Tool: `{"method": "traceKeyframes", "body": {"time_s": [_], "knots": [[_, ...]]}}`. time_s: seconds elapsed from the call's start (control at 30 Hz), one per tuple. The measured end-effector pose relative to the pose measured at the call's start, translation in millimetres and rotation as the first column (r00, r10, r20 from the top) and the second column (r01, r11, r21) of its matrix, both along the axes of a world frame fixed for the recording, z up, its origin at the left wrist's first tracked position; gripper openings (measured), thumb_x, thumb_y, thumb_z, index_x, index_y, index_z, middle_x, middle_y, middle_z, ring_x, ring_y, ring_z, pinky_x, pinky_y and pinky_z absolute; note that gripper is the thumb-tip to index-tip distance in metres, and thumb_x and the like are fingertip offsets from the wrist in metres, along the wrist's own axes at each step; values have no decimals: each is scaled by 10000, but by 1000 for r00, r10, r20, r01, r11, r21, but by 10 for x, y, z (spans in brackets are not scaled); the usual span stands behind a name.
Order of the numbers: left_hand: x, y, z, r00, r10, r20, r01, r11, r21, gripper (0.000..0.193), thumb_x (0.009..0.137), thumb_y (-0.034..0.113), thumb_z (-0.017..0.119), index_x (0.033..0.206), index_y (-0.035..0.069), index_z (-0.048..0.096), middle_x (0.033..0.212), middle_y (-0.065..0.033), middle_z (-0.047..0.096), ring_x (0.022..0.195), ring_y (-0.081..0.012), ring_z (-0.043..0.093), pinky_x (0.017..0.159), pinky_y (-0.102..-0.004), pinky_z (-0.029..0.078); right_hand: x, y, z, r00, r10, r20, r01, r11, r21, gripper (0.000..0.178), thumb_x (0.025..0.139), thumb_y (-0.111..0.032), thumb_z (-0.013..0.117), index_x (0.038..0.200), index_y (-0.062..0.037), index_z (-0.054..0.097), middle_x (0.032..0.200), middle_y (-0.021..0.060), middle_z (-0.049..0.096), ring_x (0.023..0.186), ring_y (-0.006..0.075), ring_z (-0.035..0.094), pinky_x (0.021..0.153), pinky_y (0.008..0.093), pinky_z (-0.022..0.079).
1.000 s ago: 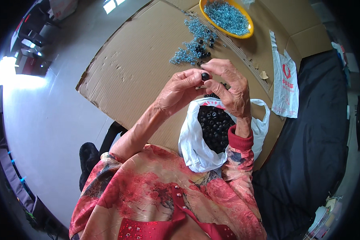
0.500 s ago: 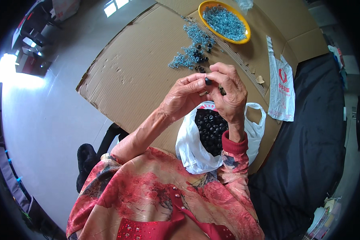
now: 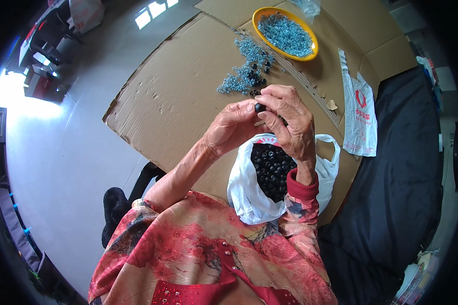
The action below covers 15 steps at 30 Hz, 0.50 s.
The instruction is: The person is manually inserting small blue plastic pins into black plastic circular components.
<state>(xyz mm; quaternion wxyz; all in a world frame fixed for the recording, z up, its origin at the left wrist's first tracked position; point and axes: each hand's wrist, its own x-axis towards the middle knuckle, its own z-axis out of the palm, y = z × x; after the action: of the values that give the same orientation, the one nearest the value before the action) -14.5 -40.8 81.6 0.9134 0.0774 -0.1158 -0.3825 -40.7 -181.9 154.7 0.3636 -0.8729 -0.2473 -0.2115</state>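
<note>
Above an open white plastic bag (image 3: 243, 198), my two hands meet over a small round black cap (image 3: 260, 108). My left hand (image 3: 234, 124) pinches it from the left between thumb and fingers. From the other side, the thumb and bent fingers of my right hand (image 3: 292, 119) close around it too. Something dark shows by the right palm, mostly hidden by the fingers. Inside the bag lie many loose black caps (image 3: 272, 168), some with a hole facing up. Just beyond my fingertips, several black caps lie beside a spread of small bluish metal pieces (image 3: 234, 84).
A yellow bowl (image 3: 314, 50) full of the bluish pieces stands at the far side of the cardboard (image 3: 168, 86). To the right lies a flat white plastic bag (image 3: 360, 127) with red print, next to black cloth (image 3: 392, 178). Grey floor (image 3: 71, 168) extends at left.
The black cap between my fingers has shifted slightly left and down, and it shows more fully. My right thumb and fingers have changed position around it. The whole view has shifted a little.
</note>
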Motion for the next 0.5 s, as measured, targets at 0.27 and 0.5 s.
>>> {"method": "traceKeyframes", "body": {"time_s": [0.27,0.5], "knots": [[-28,7,10,992,117,43,-124,952,280,237,904,177,521,1061,5,558,940,-80,608,870,-159,601,886,-372,471,-16,44,52,982,-78,174,120,962,-247,234,679,-13,674,899,-24,596,941,92,577,937,266,546,796,378,454],[-26,-46,-85,997,34,-67,-27,994,105,196,892,166,538,1009,12,567,913,-67,598,828,-142,591,867,-393,473,21,-2,-62,999,-45,18,46,997,-67,240,669,-12,674,896,-17,594,921,94,580,913,274,552,789,374,458]]}}
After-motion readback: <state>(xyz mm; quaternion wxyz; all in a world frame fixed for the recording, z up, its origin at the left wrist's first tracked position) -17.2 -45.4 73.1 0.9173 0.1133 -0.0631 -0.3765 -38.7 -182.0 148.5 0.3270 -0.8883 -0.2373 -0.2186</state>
